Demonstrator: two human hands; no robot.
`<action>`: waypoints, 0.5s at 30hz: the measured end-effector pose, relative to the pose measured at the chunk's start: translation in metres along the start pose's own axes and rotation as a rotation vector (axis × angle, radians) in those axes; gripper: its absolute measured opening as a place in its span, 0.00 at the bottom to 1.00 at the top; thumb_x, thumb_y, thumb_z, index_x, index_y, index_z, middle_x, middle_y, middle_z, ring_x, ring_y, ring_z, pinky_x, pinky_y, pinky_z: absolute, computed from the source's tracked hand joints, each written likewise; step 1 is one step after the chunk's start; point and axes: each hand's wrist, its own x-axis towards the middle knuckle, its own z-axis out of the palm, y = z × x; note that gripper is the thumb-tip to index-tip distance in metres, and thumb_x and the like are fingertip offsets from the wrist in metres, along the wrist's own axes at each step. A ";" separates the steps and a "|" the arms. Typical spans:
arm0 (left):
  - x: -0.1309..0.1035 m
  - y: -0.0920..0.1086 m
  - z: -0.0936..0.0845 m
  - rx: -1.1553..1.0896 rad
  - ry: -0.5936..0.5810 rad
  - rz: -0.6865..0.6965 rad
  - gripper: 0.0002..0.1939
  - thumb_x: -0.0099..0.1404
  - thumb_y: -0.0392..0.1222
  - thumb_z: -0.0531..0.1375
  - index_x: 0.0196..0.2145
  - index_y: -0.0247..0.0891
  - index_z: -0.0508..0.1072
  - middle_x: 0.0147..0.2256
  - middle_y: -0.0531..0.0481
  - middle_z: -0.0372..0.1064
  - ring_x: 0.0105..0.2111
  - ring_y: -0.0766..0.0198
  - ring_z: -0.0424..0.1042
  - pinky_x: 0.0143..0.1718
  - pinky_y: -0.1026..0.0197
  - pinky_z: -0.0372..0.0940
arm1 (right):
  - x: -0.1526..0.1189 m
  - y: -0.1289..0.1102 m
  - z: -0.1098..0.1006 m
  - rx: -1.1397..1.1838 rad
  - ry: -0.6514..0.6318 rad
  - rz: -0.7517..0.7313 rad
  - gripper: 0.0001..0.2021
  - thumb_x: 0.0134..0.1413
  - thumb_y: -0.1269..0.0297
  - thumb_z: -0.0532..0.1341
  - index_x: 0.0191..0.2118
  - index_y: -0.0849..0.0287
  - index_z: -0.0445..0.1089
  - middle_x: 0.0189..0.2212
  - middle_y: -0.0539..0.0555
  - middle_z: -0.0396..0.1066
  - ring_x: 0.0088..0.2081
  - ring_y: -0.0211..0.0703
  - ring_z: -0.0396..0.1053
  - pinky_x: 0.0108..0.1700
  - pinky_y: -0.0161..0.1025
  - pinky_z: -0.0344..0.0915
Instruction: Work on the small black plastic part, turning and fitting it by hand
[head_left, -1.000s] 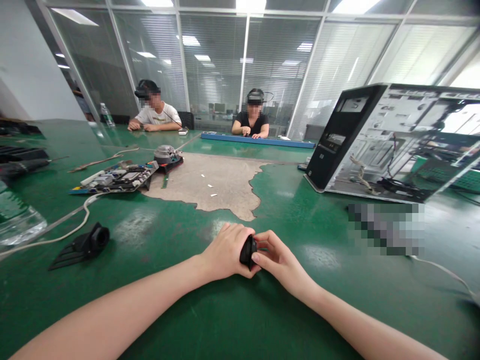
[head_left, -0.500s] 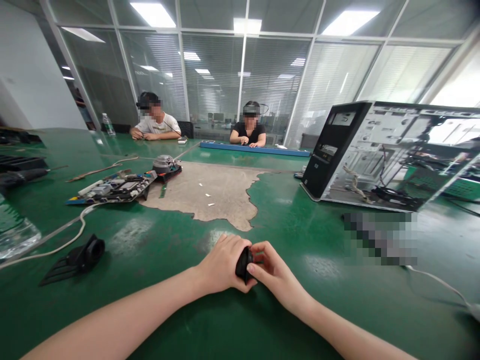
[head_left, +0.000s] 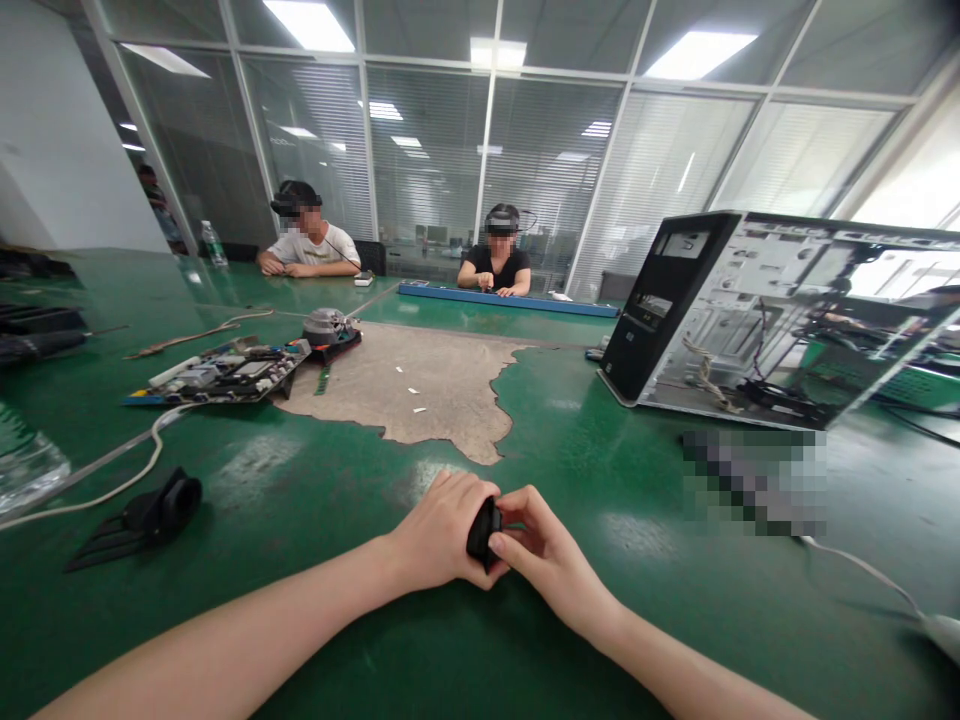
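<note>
Near the middle of the green table [head_left: 375,660], a small black part [head_left: 481,532] sits between my two hands. Its exact kind I cannot make out, since fingers cover most of it. My left hand [head_left: 446,525] is wrapped round it from the left. On the other side, the thumb and fingertips of my right hand [head_left: 544,545] pinch its right edge. A separate black plastic piece with a round opening and flat prongs [head_left: 154,515] lies on the table to the left of my left forearm.
An opened computer case [head_left: 660,310] stands at the right. A circuit board [head_left: 225,370] and a round metal-topped part [head_left: 328,328] lie at the left, near a white cable [head_left: 156,450] and plastic bottle [head_left: 30,460]. Two people sit across, behind a blue bar [head_left: 510,299].
My hands keep the same grip on the black part, which is turned very slightly. The whole view has shifted a little; the things on the table stay in place.
</note>
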 end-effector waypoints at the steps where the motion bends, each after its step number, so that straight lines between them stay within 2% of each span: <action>1: 0.000 0.000 0.000 0.000 -0.004 -0.002 0.25 0.44 0.47 0.60 0.41 0.37 0.59 0.34 0.49 0.64 0.34 0.57 0.63 0.35 0.57 0.54 | -0.001 0.000 0.001 -0.014 -0.001 0.023 0.11 0.48 0.60 0.60 0.35 0.56 0.57 0.30 0.49 0.60 0.32 0.38 0.64 0.33 0.36 0.65; 5: -0.001 0.000 -0.001 0.009 -0.013 -0.001 0.28 0.43 0.46 0.61 0.42 0.37 0.59 0.35 0.49 0.64 0.35 0.57 0.64 0.36 0.57 0.54 | -0.005 -0.003 0.001 -0.135 -0.002 0.055 0.13 0.48 0.61 0.59 0.37 0.56 0.55 0.26 0.47 0.61 0.29 0.37 0.63 0.30 0.35 0.64; 7: -0.002 0.000 -0.001 0.019 -0.019 0.002 0.28 0.43 0.46 0.61 0.42 0.37 0.58 0.35 0.48 0.64 0.35 0.56 0.64 0.36 0.57 0.54 | -0.006 -0.003 -0.001 -0.183 -0.020 0.006 0.13 0.46 0.63 0.61 0.36 0.56 0.57 0.29 0.49 0.61 0.32 0.38 0.64 0.34 0.37 0.65; 11: -0.003 0.000 -0.001 0.026 -0.020 0.013 0.27 0.44 0.47 0.60 0.42 0.36 0.59 0.35 0.48 0.64 0.35 0.56 0.63 0.36 0.57 0.54 | -0.005 -0.001 -0.004 -0.137 -0.070 -0.022 0.11 0.49 0.61 0.59 0.37 0.56 0.57 0.31 0.49 0.61 0.33 0.37 0.64 0.34 0.36 0.66; 15: -0.003 0.000 0.000 0.039 -0.007 0.023 0.25 0.47 0.48 0.58 0.42 0.36 0.59 0.35 0.47 0.64 0.35 0.56 0.63 0.36 0.57 0.53 | -0.003 0.004 -0.004 -0.117 -0.054 -0.053 0.08 0.53 0.60 0.55 0.35 0.57 0.57 0.31 0.49 0.60 0.33 0.36 0.63 0.32 0.34 0.65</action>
